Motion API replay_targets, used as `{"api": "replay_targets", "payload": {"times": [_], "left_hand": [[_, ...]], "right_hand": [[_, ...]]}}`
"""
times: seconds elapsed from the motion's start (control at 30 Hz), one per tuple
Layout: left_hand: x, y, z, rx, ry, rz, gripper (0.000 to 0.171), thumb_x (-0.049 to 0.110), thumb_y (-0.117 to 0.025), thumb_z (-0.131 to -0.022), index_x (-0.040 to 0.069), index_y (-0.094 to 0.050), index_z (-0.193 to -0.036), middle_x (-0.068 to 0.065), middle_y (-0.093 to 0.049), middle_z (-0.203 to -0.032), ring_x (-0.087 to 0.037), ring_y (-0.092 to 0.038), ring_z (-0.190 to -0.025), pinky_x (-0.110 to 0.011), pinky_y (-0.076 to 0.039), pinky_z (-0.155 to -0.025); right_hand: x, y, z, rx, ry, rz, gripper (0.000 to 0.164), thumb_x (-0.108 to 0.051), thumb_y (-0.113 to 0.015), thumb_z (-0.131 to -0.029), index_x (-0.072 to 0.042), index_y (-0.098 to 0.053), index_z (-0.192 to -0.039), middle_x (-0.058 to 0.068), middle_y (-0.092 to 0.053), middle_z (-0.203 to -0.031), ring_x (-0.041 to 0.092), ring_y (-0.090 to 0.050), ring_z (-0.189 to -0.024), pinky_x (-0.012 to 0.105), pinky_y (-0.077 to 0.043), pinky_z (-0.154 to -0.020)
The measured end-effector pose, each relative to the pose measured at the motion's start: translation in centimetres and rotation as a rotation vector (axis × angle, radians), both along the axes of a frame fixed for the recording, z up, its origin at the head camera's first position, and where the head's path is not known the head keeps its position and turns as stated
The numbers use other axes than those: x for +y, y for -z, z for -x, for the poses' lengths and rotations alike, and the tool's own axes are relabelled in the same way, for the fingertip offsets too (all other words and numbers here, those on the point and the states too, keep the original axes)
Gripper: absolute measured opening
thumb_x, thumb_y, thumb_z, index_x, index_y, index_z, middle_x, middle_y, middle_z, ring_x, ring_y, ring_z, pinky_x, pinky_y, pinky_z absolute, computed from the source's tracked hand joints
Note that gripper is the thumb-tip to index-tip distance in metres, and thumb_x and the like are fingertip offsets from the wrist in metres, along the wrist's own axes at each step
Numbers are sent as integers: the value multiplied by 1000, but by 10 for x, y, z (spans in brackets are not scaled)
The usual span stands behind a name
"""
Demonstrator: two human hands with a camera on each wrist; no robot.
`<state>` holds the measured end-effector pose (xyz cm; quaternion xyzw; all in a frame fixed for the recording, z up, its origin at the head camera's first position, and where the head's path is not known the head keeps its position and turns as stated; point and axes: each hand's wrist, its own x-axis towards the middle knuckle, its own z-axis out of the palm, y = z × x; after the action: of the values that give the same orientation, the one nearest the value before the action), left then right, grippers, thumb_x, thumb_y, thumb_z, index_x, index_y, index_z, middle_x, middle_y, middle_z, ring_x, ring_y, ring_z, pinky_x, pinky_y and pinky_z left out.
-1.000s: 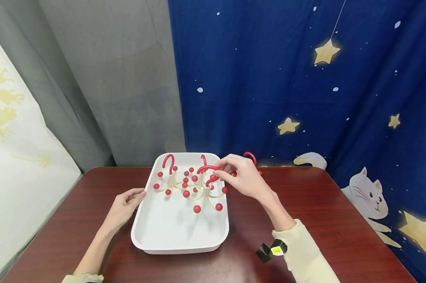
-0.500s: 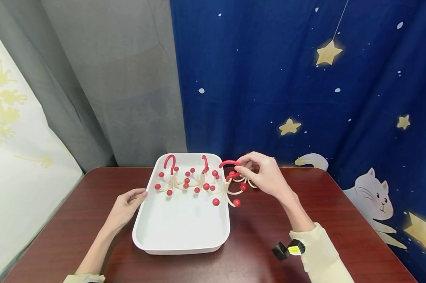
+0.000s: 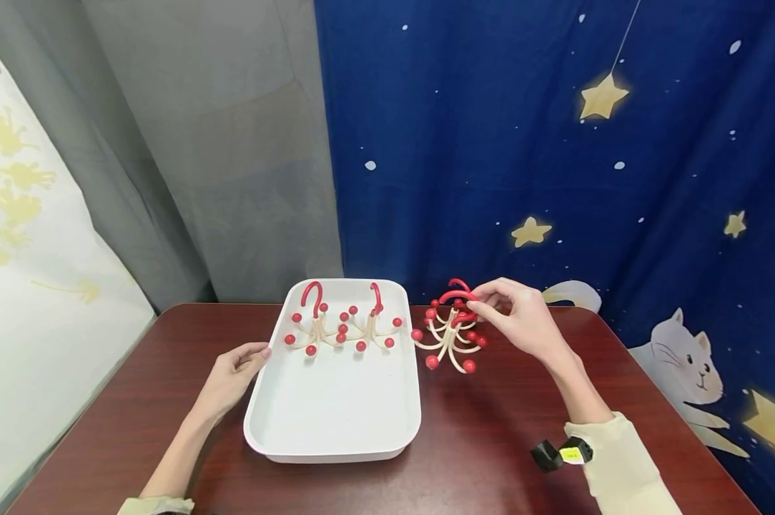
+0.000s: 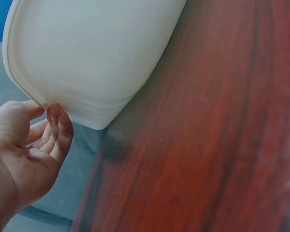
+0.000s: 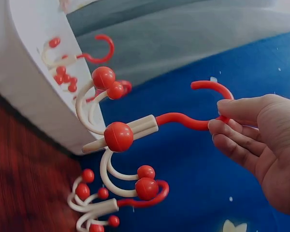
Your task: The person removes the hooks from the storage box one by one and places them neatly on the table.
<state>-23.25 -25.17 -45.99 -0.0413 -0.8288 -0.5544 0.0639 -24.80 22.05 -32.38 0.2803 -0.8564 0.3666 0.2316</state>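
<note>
My right hand [image 3: 519, 315] pinches the red hooked handle of a claw massager [image 5: 144, 128], whose cream arms spread out and end in red balls. It hangs just right of the white tray [image 3: 332, 408]. Behind it in the head view, partly hidden, stands another massager [image 5: 104, 207] of the same kind on the table. Inside the tray, toward its far end, two more stand side by side, a left massager [image 3: 317, 330] and a right massager [image 3: 371, 327], hooks up. My left hand [image 3: 236, 375] pinches the tray's left rim between thumb and fingers.
The dark red wooden table [image 3: 490, 443] carries the tray near its middle. A grey curtain [image 3: 246, 179] and a blue star-patterned curtain [image 3: 458, 179] hang along the table's far edge.
My right hand has carried the claw massager rightward, from over the tray, across its right rim, to above the table. The left hand stays at the rim.
</note>
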Motion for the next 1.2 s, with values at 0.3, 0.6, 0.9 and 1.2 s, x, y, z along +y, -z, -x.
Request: {"api": "replay_targets", "payload": {"times": [0.3, 0.6, 0.9, 1.2], "left_hand": [[-1, 3, 2, -13, 9, -4, 48, 22, -60, -104, -12, -52, -136, -30, -63, -124, -33, -68, -110, -17, -52, -79], [1, 0, 1, -6, 7, -1, 46, 21, -60, -104, -11, -53, -136, -30, -64, -124, -35, -67, -110, -17, -52, -80], [1, -1, -1, 1, 2, -8, 48, 25, -61, -104, -11, -54, -135, -30, -64, -123, -34, -67, -110, -18, -53, -80], [1, -1, -1, 7, 1, -7, 47, 24, -61, -103, -11, -54, -134, -29, -66, -119, -31, -69, -106, -18, -53, -79]], "right_hand": [[34, 10, 3, 2, 86, -41, 13, -10, -78, -89, -7, -73, -101, -2, -70, -76, 18, -68, -66, 19, -48, -56], [69, 12, 14, -5, 170, -74, 14, -9, -77, -90, -2, -72, -100, 6, -72, -76, 11, -67, -65, 16, -46, -56], [100, 17, 30, -17, 284, -102, 14, -14, -77, -91, -2, -72, -98, 8, -73, -76, 16, -69, -66, 16, -44, -57], [123, 25, 42, -95, 385, -93, 17, -14, -73, -94, 2, -70, -100, 17, -74, -81, 29, -71, -71, 19, -43, -53]]}}
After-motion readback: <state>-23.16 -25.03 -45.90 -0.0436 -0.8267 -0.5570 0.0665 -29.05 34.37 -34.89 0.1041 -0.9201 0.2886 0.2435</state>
